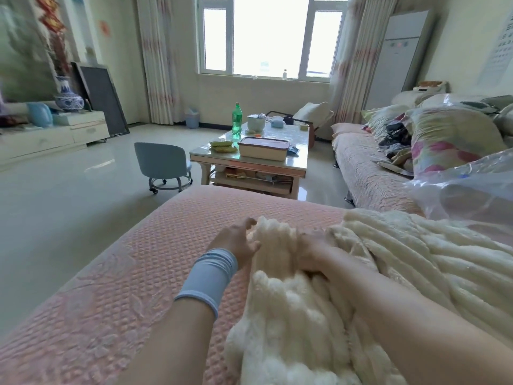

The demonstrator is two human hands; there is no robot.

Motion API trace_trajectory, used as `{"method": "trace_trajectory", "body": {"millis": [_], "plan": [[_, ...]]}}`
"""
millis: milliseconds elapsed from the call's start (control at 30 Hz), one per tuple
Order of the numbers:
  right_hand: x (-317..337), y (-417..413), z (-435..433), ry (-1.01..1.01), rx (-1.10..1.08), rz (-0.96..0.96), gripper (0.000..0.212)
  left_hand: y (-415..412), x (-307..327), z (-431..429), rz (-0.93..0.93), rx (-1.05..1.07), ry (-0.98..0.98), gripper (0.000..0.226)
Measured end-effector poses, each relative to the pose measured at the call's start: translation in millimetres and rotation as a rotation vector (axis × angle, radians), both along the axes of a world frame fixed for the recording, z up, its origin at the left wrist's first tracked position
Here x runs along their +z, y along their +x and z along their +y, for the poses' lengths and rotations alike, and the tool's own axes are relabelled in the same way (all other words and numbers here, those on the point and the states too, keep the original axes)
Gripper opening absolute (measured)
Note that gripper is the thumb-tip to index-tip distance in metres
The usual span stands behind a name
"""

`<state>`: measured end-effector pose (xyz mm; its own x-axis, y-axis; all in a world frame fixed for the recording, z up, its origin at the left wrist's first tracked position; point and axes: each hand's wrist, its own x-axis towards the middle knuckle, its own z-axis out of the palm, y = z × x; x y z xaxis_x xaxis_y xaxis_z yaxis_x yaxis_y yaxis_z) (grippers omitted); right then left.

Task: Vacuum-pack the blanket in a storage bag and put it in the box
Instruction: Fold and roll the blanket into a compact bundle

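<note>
A cream ribbed fluffy blanket lies bunched on the pink quilted sofa cover, spreading toward the right. My left hand, with a pale blue wristband on that arm, grips the blanket's left edge. My right hand presses into the folds just beside it, fingers buried in the fabric. A clear plastic storage bag lies crumpled at the right, just beyond the blanket. A lidded beige plastic box stands on the coffee table ahead.
The coffee table holds a green bottle, a cup and snacks. A small blue wheeled stool stands left of it. The long sofa at right carries bagged floral bedding and clothes. Glossy floor stretches to the left.
</note>
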<state>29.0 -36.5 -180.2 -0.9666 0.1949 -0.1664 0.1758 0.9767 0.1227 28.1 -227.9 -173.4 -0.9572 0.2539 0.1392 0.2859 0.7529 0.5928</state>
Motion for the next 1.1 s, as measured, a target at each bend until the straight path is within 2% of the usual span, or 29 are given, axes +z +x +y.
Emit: {"method": "trace_trajectory", "body": {"millis": [67, 133, 200, 267, 333, 400, 467, 500, 533, 600, 667, 700, 733, 767, 833, 867, 900, 933, 1000, 1067, 1100], "plan": [[2.1, 13.3, 4.8, -0.009, 0.230, 0.174, 0.051, 2.6, 3.9, 5.0, 0.028, -0.057, 0.011, 0.076], [7.8, 33.5, 9.4, -0.117, 0.436, 0.372, 0.042, 9.1, 10.5, 9.4, 0.017, -0.140, -0.011, 0.098], [9.1, 47.6, 15.2, -0.181, 0.589, 0.593, 0.040, 16.4, 19.7, 10.0, -0.028, -0.183, 0.010, 0.103], [12.9, 58.4, 19.8, -0.267, 0.633, 0.787, 0.041, 26.1, 35.7, 4.7, -0.088, -0.200, 0.044, 0.078], [22.1, 68.1, 24.8, -0.297, 0.612, 0.901, 0.043, 36.0, 55.4, -5.9, -0.075, -0.185, -0.050, 0.040], [31.0, 72.9, 24.8, -0.125, 0.527, 0.848, 0.069, 40.0, 72.8, -20.3, -0.035, -0.143, -0.127, 0.016], [48.6, 79.3, 17.6, -0.040, 0.332, 0.582, 0.099, 45.3, 93.3, -32.7, 0.006, -0.104, -0.205, 0.013], [57.3, 78.6, 12.8, -0.042, 0.250, 0.430, 0.100, 48.5, 102.6, -36.8, 0.024, -0.091, -0.262, 0.017], [63.8, 76.0, 7.1, -0.039, 0.204, 0.295, 0.090, 52.5, 111.5, -39.6, 0.041, -0.086, -0.343, 0.022], [70.5, 64.8, -6.7, -0.157, 0.148, 0.130, 0.047, 47.4, 126.7, -44.1, 0.048, -0.048, -0.550, 0.032], [72.4, 47.8, -21.4, -0.340, 0.096, 0.098, 0.021, 23.8, 135.8, -48.0, 0.002, 0.035, -0.687, 0.041], [77.1, 39.7, -28.6, -0.393, 0.085, 0.151, 0.014, 9.4, 139.0, -51.2, -0.025, 0.083, -0.701, 0.042], [81.7, 25.3, -33.7, -0.394, 0.090, 0.260, 0.014, -7.6, 142.2, -55.4, -0.040, 0.131, -0.632, 0.040], [88.7, 12.3, -39.3, -0.378, 0.087, 0.400, 0.018, -23.6, 146.0, -61.0, -0.035, 0.186, -0.477, 0.035], [103.7, -18.3, -48.7, -0.438, 0.032, 0.616, 0.025, -53.0, 148.6, -71.3, -0.024, 0.262, 0.009, 0.029], [109.5, -32.6, -51.9, -0.507, 0.012, 0.611, 0.031, -63.8, 146.9, -74.0, -0.031, 0.277, 0.219, 0.041], [110.9, -45.4, -56.1, -0.600, 0.016, 0.513, 0.040, -71.6, 143.5, -75.8, -0.036, 0.267, 0.309, 0.061], [108.5, -54.2, -61.2, -0.653, 0.053, 0.375, 0.055, -77.1, 137.1, -76.7, -0.039, 0.243, 0.275, 0.078], [95.5, -54.9, -69.4, -0.564, 0.155, 0.183, 0.078, -78.5, 117.3, -74.2, -0.059, 0.172, 0.166, 0.091], [73.5, -42.2, -71.9, -0.476, 0.231, 0.150, 0.084, -70.3, 93.4, -71.0, -0.117, 0.120, 0.122, 0.087], [62.9, -33.6, -71.1, -0.483, 0.253, 0.131, 0.080, -62.0, 81.3, -69.1, -0.147, 0.100, 0.093, 0.082]]}}
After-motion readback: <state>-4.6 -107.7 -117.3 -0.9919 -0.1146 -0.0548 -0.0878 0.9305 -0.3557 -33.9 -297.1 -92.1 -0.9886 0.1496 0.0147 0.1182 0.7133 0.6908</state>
